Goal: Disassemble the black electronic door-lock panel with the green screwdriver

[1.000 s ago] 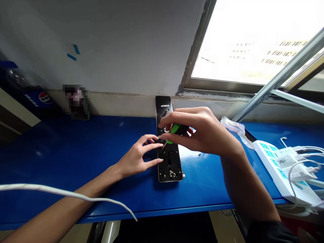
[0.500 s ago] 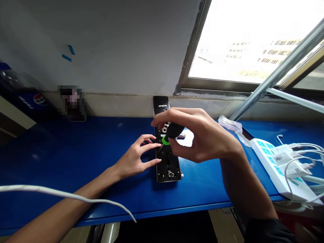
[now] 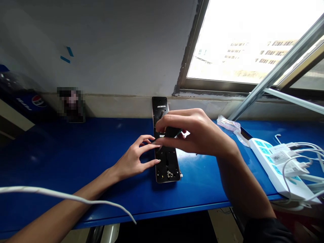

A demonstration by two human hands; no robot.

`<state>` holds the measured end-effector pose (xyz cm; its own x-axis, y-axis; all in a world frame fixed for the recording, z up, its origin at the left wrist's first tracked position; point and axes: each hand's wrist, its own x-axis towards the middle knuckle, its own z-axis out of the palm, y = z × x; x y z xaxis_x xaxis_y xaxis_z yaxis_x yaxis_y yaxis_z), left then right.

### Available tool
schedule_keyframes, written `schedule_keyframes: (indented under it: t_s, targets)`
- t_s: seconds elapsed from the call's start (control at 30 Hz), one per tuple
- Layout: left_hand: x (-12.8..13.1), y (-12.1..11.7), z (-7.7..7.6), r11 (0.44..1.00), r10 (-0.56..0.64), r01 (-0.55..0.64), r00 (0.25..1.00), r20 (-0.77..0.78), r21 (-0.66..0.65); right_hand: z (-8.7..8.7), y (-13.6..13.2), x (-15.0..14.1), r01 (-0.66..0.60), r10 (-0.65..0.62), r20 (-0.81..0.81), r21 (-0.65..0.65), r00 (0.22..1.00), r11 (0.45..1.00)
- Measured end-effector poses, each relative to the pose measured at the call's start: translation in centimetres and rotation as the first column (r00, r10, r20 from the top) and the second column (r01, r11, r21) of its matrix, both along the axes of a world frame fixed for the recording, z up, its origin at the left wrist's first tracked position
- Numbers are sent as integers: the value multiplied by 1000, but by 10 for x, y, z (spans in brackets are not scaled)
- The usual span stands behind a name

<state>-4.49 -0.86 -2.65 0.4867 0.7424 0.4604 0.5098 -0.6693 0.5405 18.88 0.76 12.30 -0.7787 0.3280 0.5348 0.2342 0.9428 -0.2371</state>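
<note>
A long black panel (image 3: 167, 165) with small holes and metal fittings lies on the blue table (image 3: 76, 152), its far end against the wall. My left hand (image 3: 135, 157) rests beside the panel's left edge, fingers spread and fingertips touching it. My right hand (image 3: 197, 135) hovers over the panel's middle, fingers wrapped round a small black-handled screwdriver (image 3: 172, 132) whose tip points down at the panel. Its green collar is hidden behind my fingers.
A white power strip (image 3: 275, 165) with plugged-in chargers and white cables lies at the right. A clear plastic bag (image 3: 229, 125) sits near the window sill. A white cable (image 3: 63, 197) crosses the front left. A blue bottle (image 3: 22, 98) stands far left.
My right hand has turned the screwdriver in its fingers, so the green collar no longer shows. My left hand has stayed against the panel.
</note>
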Motion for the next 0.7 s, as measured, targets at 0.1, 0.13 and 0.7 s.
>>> schedule_keyframes:
  t_s: [0.1,0.13,0.7]
  targets:
    - [0,0,1,1000,7,-7,1000,-1,-16,-1,-1,0,-21,21,8,-22,1000,1000]
    - [0,0,1,1000,8,-8,1000,0,-21,0,-2,0,-23,24,15,-27,1000,999]
    - [13,1,-9,823,-3,215,927,374,-525,1,0,2,15,-15,20,4,1000,1000]
